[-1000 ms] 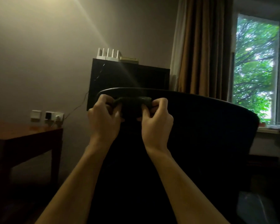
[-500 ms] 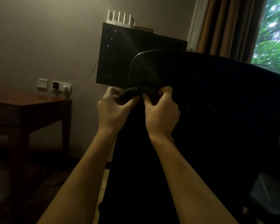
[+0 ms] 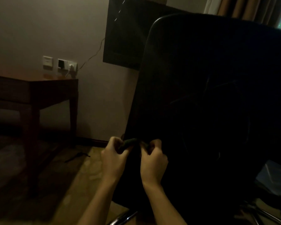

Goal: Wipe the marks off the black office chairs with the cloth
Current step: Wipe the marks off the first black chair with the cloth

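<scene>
Dimness swallows most detail: chair [image 3: 209, 103] back reads as black slab, marks on it hard to make out, base cut off at bottom edge. I see my left hand [image 3: 114, 157] and right hand [image 3: 152, 161] both clenched on dark cloth [image 3: 131, 142], bunched roll lying crosswise, long axis left-right, against chair's lower left edge. Cloth partly hidden by fingers. Half second ago same two-handed grasp sat high near top rim; now low. Table [image 3: 52, 83] at left, black screen [image 3: 125, 33] on wall behind.
</scene>
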The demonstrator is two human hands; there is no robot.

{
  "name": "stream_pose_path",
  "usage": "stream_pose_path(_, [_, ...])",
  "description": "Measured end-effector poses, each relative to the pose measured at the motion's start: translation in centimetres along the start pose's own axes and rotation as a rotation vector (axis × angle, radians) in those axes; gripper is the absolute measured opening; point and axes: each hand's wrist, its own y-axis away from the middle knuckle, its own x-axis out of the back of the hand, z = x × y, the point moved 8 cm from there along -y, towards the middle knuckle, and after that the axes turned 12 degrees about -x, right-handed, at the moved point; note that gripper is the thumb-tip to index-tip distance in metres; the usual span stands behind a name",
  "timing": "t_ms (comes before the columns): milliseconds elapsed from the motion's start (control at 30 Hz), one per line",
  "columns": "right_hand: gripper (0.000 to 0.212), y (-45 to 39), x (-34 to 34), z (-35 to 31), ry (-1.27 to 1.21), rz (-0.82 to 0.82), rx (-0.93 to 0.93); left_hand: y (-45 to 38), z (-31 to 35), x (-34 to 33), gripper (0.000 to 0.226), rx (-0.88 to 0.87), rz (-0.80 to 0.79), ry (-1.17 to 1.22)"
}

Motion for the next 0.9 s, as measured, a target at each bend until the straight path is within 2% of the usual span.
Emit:
stream_pose_path(133, [0.019,0.0,0.2,0.0,-0.064,0.0,0.007,-0.4,-0.8,0.0,0.023,0.054,-0.012,0.035])
stream_pose_path(233, [0.023,-2.5,3.2,-4.0,-0.148,0.065,0.038,-4.6,2.6,0.6,0.026,-0.019,0.042,0.133])
stream_pose_path(333, [0.026,-3.9,5.8,-7.6,-0.205,0.164,0.109,-8.2,6.3,0.7,0.028,-0.082,-0.001,0.193])
stream_pose_path(467, [0.026,-3.4,4.8,-6.7,-0.175,0.173,0.116,-8.0,6.0,0.2,0.024,-0.089,-0.039,0.166])
stream_pose_path(633, [0.024,-0.9,0.4,0.2,-0.14,0.066,0.052,-2.4,-1.4,-0.9,0.018,0.14,-0.067,0.238])
stream_pose_path(767, [0.026,2.6,-4.6,7.8,-0.057,-0.101,-0.097,4.7,-7.1,-1.4,0.013,0.367,-0.151,0.235])
stream_pose_path(833, [0.026,3.6,-5.5,9.4,-0.051,-0.14,-0.123,6.9,-8.2,-1.1,0.011,0.438,-0.159,0.242])
stream_pose_path(900, [0.024,3.0,-5.0,8.5,-0.08,-0.137,-0.115,6.3,-7.8,-0.8,0.011,0.43,-0.111,0.26])
